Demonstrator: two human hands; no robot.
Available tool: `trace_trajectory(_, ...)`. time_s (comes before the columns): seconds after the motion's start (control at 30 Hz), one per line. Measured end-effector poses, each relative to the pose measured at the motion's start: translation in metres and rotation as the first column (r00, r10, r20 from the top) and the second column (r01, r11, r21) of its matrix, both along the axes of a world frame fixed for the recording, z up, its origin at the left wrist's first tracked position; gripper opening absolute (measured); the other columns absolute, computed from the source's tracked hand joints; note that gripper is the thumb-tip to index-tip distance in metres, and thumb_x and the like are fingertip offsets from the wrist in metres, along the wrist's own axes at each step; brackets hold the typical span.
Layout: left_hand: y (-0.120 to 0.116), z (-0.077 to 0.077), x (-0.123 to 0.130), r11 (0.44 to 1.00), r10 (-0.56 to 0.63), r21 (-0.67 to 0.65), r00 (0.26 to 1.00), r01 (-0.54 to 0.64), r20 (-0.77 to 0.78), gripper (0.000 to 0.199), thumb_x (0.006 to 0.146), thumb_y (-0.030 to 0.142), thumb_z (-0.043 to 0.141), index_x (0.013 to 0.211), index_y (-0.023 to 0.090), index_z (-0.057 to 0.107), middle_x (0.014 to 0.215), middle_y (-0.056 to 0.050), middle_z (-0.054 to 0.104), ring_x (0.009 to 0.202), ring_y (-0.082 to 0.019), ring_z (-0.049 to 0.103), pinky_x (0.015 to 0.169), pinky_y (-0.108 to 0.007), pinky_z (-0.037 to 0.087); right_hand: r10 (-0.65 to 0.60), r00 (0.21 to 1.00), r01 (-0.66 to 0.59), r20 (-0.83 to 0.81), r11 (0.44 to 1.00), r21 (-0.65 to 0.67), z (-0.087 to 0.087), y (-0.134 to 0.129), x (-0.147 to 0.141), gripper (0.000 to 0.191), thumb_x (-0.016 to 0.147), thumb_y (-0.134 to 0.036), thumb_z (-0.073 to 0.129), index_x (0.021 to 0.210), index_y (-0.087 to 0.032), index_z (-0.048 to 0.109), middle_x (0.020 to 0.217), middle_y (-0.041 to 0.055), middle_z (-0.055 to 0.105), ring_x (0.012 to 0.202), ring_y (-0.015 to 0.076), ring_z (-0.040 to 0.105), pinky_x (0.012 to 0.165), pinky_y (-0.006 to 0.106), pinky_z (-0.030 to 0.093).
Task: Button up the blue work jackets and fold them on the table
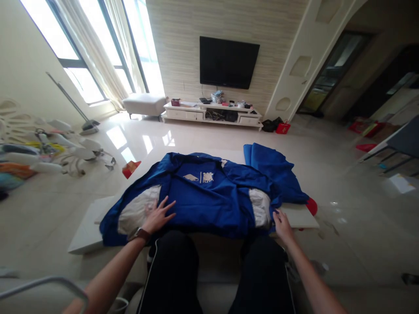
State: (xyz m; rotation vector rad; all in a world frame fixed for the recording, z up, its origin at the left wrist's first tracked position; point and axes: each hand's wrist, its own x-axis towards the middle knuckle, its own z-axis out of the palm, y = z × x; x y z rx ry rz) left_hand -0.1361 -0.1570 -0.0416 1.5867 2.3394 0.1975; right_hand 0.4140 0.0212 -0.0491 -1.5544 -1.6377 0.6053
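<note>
A blue jacket [203, 205] with white panels lies spread on a low white table, its white printed emblem facing up and its collar toward the far side. My left hand [159, 217], a watch on its wrist, rests with fingers spread over the jacket beside the left white panel [137, 211]. At the jacket's right edge, near the other white panel [261, 207], my right hand [283, 224] pinches the blue cloth between thumb and fingers. Folded blue cloth [270, 168] lies just beyond, at the table's right end.
The white table [299, 216] shows at its right end, close to my knees. A red packet [131, 168] sits at its far left. Across the glossy floor stand a TV cabinet [186, 114] and a grey bench [145, 104]. White chair-like furniture [88, 150] stands at left.
</note>
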Motion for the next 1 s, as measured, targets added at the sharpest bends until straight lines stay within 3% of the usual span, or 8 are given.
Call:
trace_trajectory(0.1, 0.027, -0.023, 0.024, 0.991, -0.039, -0.122, 0.996, 0.049, 0.082, 0.067, 0.094, 0.064, 0.044, 0.158, 0.044, 0.038, 0.175, -0.003, 0.011, 0.152, -0.06, -0.006, 0.105, -0.089, 0.004, 0.348, 0.935, -0.345, 0.065, 0.937, -0.048, 0.007, 0.005, -0.049, 0.04, 0.091, -0.058, 0.047, 0.106, -0.028, 0.07, 0.13, 0.0137, 0.065, 0.126, 0.0345, 0.061, 0.114, 0.051, 0.046)
trace_trajectory(0.2, 0.049, -0.043, 0.015, 0.99, 0.009, -0.141, 0.996, 0.004, 0.091, 0.066, 0.096, 0.066, 0.038, 0.159, 0.049, 0.028, 0.175, 0.001, 0.002, 0.15, -0.061, -0.013, 0.1, -0.092, 0.002, 0.683, 0.723, -0.658, 0.109, 0.727, -0.195, 0.009, 0.002, -0.105, 0.035, 0.1, -0.047, 0.043, 0.112, -0.028, 0.071, 0.14, 0.0087, 0.062, 0.129, 0.0294, 0.061, 0.115, 0.047, 0.046)
trace_trajectory(0.3, 0.071, -0.053, -0.008, 0.989, 0.027, -0.147, 0.994, -0.012, 0.104, 0.066, 0.096, 0.068, 0.035, 0.159, 0.052, 0.025, 0.175, 0.005, -0.001, 0.15, -0.061, -0.014, 0.099, -0.093, 0.002, 0.879, 0.457, -0.801, 0.137, 0.473, -0.367, 0.004, 0.001, -0.156, 0.032, 0.101, -0.035, 0.042, 0.11, -0.026, 0.072, 0.144, 0.0067, 0.061, 0.129, 0.0286, 0.061, 0.113, 0.044, 0.047)
trace_trajectory(0.37, 0.087, -0.056, -0.024, 0.989, 0.04, -0.149, 0.995, -0.026, 0.094, 0.066, 0.096, 0.069, 0.034, 0.159, 0.053, 0.024, 0.175, 0.005, -0.002, 0.15, -0.06, -0.015, 0.099, -0.094, 0.002, 0.913, 0.361, -0.791, 0.192, 0.408, -0.455, -0.002, 0.006, -0.185, 0.031, 0.1, -0.028, 0.042, 0.105, -0.025, 0.072, 0.151, 0.0052, 0.055, 0.13, 0.0309, 0.06, 0.113, 0.048, 0.046)
trace_trajectory(0.63, 0.159, -0.067, -0.087, 0.992, 0.096, -0.094, 0.992, -0.088, 0.08, 0.066, 0.097, 0.07, 0.034, 0.159, 0.053, 0.025, 0.175, 0.004, -0.001, 0.149, -0.062, -0.014, 0.098, -0.095, 0.001, 0.823, 0.329, -0.655, 0.463, 0.552, -0.516, -0.028, 0.084, -0.287, 0.037, 0.098, -0.019, 0.044, 0.117, -0.037, 0.07, 0.165, -0.0117, 0.032, 0.149, 0.0481, 0.027, 0.108, 0.08, 0.028)
trace_trajectory(0.77, 0.2, -0.054, -0.097, 0.99, 0.14, -0.003, 0.981, -0.14, 0.131, 0.064, 0.092, 0.064, 0.053, 0.154, 0.049, 0.043, 0.174, 0.002, 0.014, 0.152, -0.059, -0.01, 0.106, -0.089, 0.005, 0.715, 0.573, -0.596, 0.402, 0.699, -0.394, -0.024, 0.138, -0.322, 0.026, 0.094, -0.023, 0.054, 0.106, -0.032, 0.075, 0.156, -0.0064, 0.049, 0.146, 0.046, 0.035, 0.111, 0.079, 0.026)
trace_trajectory(0.87, 0.217, -0.036, -0.096, 0.95, 0.255, 0.109, 0.926, -0.294, 0.277, 0.051, 0.085, 0.044, 0.069, 0.135, 0.034, 0.07, 0.164, -0.006, 0.04, 0.154, -0.052, 0.016, 0.116, -0.075, 0.022, 0.621, 0.689, -0.555, 0.375, 0.784, -0.278, -0.012, 0.153, -0.324, 0.03, 0.095, -0.025, 0.05, 0.111, -0.027, 0.075, 0.15, 0.0023, 0.056, 0.142, 0.0355, 0.046, 0.119, 0.063, 0.032)
trace_trajectory(1.0, 0.179, -0.015, -0.118, 0.825, 0.363, 0.261, 0.825, -0.501, 0.433, 0.034, 0.085, 0.031, 0.062, 0.113, 0.019, 0.075, 0.13, -0.014, 0.068, 0.124, -0.031, 0.061, 0.107, -0.045, 0.047, 0.395, 0.887, -0.417, 0.237, 0.908, 0.045, 0.002, 0.134, -0.277, 0.042, 0.101, -0.035, 0.038, 0.121, -0.016, 0.07, 0.132, 0.0162, 0.067, 0.124, 0.0291, 0.061, 0.11, 0.046, 0.045)
